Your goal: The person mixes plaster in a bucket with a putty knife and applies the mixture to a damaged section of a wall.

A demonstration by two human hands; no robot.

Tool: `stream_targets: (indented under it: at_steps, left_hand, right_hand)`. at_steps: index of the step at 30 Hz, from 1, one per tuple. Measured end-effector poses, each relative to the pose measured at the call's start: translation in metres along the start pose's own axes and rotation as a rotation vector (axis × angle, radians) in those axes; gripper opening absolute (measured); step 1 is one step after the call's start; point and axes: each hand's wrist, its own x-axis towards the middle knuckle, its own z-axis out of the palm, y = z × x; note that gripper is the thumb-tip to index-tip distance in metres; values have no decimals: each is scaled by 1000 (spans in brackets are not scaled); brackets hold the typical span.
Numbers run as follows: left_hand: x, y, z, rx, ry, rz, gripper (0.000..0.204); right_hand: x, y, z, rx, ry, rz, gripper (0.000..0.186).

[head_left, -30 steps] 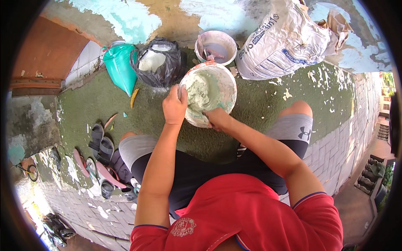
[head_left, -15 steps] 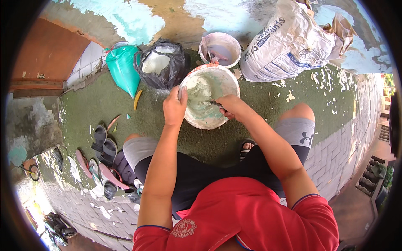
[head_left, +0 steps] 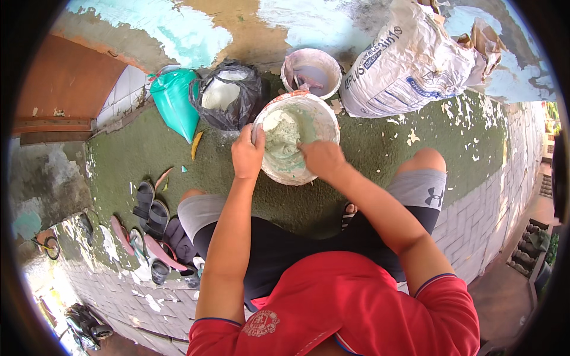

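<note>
A pale, paint-smeared bucket (head_left: 326,114) stands tilted between my knees. Inside it lies a thick, light green paste (head_left: 284,132) with whitish powder on its left part. My left hand (head_left: 247,152) grips the bucket's left rim, the thumb over the edge and the fingers outside. Over the bucket's right side, my right hand (head_left: 322,160) is closed, slightly blurred, its knuckles close to the paste. It holds a small dark-handled tool, which the hand now mostly hides; its working end cannot be made out.
Behind stand a second bucket (head_left: 320,71) with greyish liquid, a black plastic bag (head_left: 252,98) of white powder, a green bag (head_left: 175,98) and a large white paper sack (head_left: 404,71). Sandals (head_left: 155,216) lie to the left. Peeling paint flakes dot the green floor (head_left: 368,139).
My right hand has moved slightly left and down inside the bucket, turning so the tool is now hidden. The paste has shifted. My left hand stays on the rim.
</note>
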Motion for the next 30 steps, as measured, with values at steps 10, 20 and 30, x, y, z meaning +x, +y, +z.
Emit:
stream_targets:
  at_steps: [10, 20, 30]
  left_hand:
    - [3, -1, -4, -56, -28, -76, 26]
    - [-1, -5, -5, -32, -34, -68, 25]
    - [4, -6, -6, -40, -86, -135, 24]
  right_hand:
    - [11, -3, 7, 180, 171, -24, 19]
    - [4, -18, 15, 93, 52, -63, 21]
    - [47, 22, 12, 741, 115, 215, 28]
